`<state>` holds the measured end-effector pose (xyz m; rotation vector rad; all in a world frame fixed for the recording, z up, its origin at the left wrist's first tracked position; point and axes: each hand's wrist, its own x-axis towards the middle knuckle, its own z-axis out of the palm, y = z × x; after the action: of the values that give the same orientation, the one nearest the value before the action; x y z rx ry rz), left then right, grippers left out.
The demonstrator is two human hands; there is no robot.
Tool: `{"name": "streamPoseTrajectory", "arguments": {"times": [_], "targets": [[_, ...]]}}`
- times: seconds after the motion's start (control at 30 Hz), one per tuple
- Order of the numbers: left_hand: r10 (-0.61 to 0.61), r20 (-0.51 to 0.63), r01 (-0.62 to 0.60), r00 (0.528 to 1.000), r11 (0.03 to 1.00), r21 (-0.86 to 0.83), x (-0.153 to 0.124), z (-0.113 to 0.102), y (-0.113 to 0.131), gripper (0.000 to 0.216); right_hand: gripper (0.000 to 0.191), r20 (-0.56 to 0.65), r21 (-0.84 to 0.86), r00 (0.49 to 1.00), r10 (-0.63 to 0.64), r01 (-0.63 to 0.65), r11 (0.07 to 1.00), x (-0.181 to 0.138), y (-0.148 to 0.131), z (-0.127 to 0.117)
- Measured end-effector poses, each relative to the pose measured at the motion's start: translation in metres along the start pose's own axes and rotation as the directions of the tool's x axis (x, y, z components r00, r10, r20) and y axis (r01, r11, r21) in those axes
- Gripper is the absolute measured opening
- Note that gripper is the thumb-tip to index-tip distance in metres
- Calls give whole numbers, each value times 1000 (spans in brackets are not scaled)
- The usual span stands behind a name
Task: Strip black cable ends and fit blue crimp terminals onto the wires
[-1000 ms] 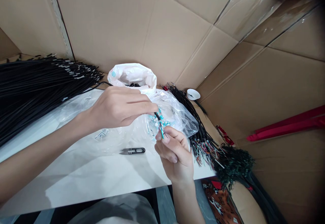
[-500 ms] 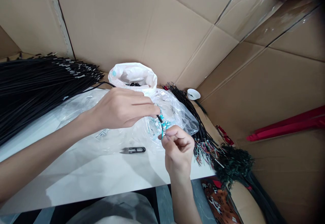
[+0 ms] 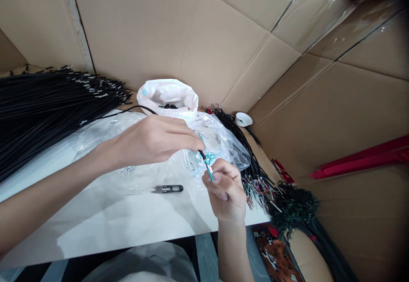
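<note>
My left hand pinches a thin black cable near its stripped end, above a clear plastic bag holding small teal parts. The cable runs back over my hand toward the left. My right hand is closed in a pinch on the coloured wire tips at the cable's end. Black thread snips lie flat on the white table, just below my left hand and left of my right.
A big bundle of black cables fans across the left. A white bag stands behind the clear one. More finished cables lie at the right edge, by a small white cup. Cardboard walls surround the table.
My right hand has shifted slightly right and turned its fingers around the wire tips. My left hand moved a little right with the cable. The snips stayed put.
</note>
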<state>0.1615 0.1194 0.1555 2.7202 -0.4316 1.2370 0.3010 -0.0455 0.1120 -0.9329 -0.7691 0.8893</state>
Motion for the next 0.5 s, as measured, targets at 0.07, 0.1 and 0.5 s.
{"name": "streamPoseTrajectory", "arguments": {"times": [0.07, 0.1, 0.5], "targets": [[9, -16, -9, 1000, 1000, -12, 0, 0, 0, 35, 10, -35, -136, 996, -79, 73, 988, -1, -1, -6], [20, -33, -20, 999, 1000, -7, 0, 0, 1, 35, 10, -43, -192, 993, -113, 103, 976, -2, -2, -8], [74, -97, -56, 992, 982, 182, -4, 3, 1, 33, 2, -77, -197, 979, -191, 173, 965, -14, -3, -7]]}}
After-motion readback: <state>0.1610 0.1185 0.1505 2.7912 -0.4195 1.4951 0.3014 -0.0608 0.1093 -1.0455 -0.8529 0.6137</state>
